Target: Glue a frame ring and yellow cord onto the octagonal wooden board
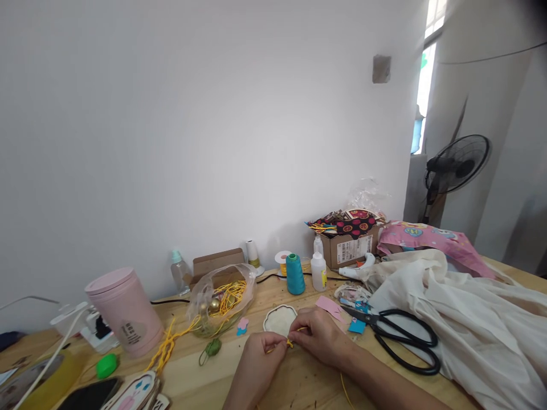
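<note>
Both hands meet low over the table, pinching a yellow cord (290,343) with a small knot or loop between the fingertips. My left hand (261,360) grips it from the left; my right hand (319,335) holds it from the right. A loose end of the cord hangs below my right wrist. Just behind the fingers lies a pale scalloped-edge piece (280,320), partly covered by my right hand. Pink paper scraps (330,307) lie beyond the right hand, near black-handled scissors (404,336). To the left rest a small pink-and-blue cutout (242,326) and a green thread bundle (211,348).
A teal thread cone (295,275) and a white bottle (318,272) stand behind the hands. Further left are a plastic bag (222,302) of yellow cord and a pink canister (125,312). White cloth (444,319) covers the right side, before a cardboard box (350,250).
</note>
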`<state>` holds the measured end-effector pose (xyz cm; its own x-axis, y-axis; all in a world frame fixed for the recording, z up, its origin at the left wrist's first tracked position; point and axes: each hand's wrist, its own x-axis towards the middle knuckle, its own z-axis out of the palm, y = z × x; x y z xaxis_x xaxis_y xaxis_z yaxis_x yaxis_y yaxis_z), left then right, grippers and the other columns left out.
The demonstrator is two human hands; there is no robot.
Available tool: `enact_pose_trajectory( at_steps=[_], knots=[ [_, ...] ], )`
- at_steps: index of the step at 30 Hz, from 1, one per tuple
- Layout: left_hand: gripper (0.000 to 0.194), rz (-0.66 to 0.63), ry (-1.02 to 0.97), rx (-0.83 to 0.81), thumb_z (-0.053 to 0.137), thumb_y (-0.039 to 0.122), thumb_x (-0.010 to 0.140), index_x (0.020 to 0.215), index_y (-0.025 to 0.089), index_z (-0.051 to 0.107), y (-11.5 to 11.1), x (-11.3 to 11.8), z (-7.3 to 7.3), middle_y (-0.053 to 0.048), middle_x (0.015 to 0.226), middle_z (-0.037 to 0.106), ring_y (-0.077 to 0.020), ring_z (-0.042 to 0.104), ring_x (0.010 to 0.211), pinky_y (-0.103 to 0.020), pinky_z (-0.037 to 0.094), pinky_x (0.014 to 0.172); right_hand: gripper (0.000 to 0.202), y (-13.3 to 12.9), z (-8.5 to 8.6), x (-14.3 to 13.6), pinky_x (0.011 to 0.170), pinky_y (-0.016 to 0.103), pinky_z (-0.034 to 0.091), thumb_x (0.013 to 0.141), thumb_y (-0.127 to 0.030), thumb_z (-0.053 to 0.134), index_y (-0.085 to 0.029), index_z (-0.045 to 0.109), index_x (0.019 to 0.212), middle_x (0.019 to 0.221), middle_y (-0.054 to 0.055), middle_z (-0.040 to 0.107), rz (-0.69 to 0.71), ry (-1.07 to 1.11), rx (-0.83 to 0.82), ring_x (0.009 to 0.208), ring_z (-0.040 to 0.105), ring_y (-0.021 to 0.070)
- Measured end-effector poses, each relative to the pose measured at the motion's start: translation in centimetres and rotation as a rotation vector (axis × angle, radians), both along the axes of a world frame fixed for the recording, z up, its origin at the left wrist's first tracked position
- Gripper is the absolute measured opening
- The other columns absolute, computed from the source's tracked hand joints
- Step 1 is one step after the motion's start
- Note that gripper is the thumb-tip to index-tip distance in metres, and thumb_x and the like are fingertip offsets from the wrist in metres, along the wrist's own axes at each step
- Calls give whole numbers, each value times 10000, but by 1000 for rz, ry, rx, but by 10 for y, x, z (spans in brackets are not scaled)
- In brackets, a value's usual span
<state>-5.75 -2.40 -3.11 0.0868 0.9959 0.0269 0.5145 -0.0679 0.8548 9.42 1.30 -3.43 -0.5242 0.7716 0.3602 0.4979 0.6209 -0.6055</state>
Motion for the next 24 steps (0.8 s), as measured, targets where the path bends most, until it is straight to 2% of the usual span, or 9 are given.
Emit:
enact_pose_trajectory(
  at_steps=[4, 8, 12, 14, 19, 24],
  knots=[
    [306, -18, -1, -14, 447, 317, 676, 612, 125, 677, 0, 0, 0, 9, 516, 591, -138, 466, 545, -215, 332, 515, 113, 1, 1, 1, 529, 170, 336, 701, -192, 538, -178, 650, 705, 655, -4, 614, -13, -13, -2, 606, 530, 95],
    [315, -22, 18, -27, 443, 333, 675, 526, 132, 635, 3, -1, -4, 49, 426, 437, -100, 334, 483, -203, 248, 459, 110, 1, 2, 1, 523, 166, 330, 693, -188, 543, -173, 652, 691, 636, -4, 608, -29, -2, -2, 590, 523, 90],
    [332, -52, 39, -17, 412, 316, 688, 428, 140, 519, 5, -2, -9, 67, 452, 230, -82, 208, 485, -208, 155, 440, 103, 1, 2, 2, 524, 166, 328, 689, -195, 554, -170, 653, 688, 636, -1, 610, -20, 2, -1, 595, 523, 93],
    [339, -73, 62, -14, 394, 308, 693, 397, 152, 446, 5, -3, -10, 63, 487, 177, -81, 183, 490, -213, 133, 442, 101, 2, 2, 1, 523, 167, 328, 686, -201, 560, -168, 656, 683, 634, 2, 614, -20, -4, -3, 594, 524, 94],
    [326, -75, 91, -17, 377, 308, 693, 397, 173, 356, 4, -3, -9, 59, 500, 155, -80, 170, 483, -219, 113, 440, 107, 2, 1, 1, 510, 168, 321, 678, -200, 561, -164, 661, 666, 619, 4, 613, -44, -17, -10, 575, 517, 91],
    [308, -54, 42, -16, 398, 318, 690, 429, 157, 434, 2, 0, -6, 54, 501, 217, -90, 227, 511, -204, 170, 453, 114, 2, 2, 2, 510, 164, 322, 670, -194, 549, -170, 660, 667, 622, 0, 613, -57, 9, -34, 575, 514, 87]
  ],
)
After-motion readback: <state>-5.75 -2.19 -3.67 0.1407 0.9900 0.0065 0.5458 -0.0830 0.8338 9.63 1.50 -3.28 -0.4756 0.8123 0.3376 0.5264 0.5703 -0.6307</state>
